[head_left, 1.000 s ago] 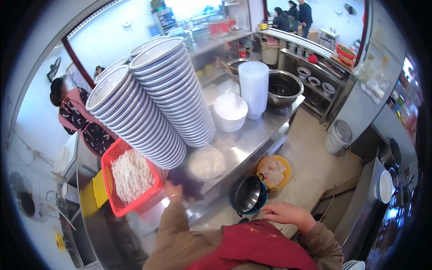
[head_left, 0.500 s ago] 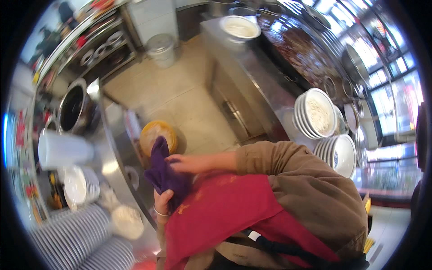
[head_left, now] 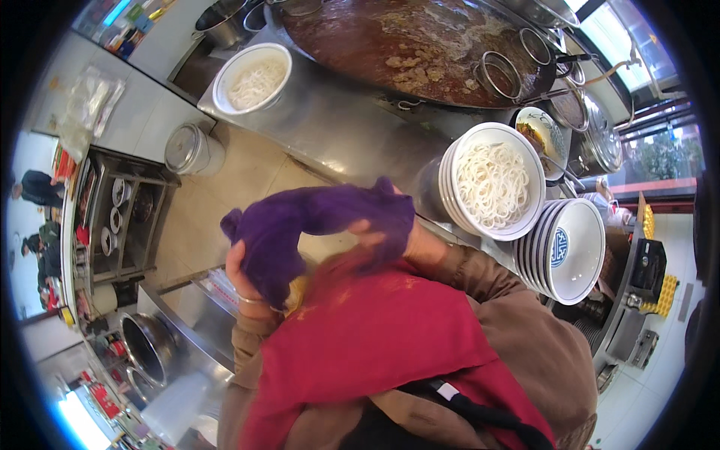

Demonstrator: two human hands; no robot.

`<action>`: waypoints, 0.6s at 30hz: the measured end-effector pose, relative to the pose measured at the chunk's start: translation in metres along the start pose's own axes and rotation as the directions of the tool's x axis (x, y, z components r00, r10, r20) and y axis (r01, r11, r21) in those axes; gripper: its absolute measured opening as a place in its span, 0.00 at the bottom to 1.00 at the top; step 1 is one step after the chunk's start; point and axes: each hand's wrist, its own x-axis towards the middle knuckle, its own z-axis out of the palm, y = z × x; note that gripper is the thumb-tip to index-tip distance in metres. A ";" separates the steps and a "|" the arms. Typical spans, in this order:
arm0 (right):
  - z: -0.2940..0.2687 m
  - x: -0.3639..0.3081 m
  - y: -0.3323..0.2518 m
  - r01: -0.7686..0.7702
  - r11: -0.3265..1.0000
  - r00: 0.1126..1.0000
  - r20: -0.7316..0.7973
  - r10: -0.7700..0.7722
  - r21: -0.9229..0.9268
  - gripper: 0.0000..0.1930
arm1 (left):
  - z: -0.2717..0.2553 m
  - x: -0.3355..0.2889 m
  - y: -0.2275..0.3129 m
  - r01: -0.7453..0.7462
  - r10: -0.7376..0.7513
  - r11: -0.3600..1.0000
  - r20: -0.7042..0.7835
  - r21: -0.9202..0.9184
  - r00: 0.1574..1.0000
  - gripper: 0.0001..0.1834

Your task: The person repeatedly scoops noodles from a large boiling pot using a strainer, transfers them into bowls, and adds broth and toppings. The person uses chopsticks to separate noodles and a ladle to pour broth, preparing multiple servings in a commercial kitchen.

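A dark purple cloth is stretched in an arch between my two hands, in front of my red apron. My left hand, with a bangle at the wrist, is closed on the cloth's left end. The right end is wrapped about my right hand, whose fingers partly show below the fabric and are smeared by motion. Just to the right of that hand stands a stack of white bowls, the top one holding white noodles.
Ahead, a huge pan of red-brown broth with strainers sits beyond the steel counter. Another noodle bowl stands at its left end. More stacked bowls lean at the right. A lidded bucket stands on the floor.
My view has swung right toward the broth pan and noodle bowls. The bunched purple cloth is now spread between my hands, which have moved apart.
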 end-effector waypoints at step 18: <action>0.027 0.031 -0.075 -0.127 0.130 -0.159 -0.110 -0.981 -0.983 0.30 | 0.022 0.260 -0.011 0.772 -0.779 0.626 0.139 0.111 0.611 0.22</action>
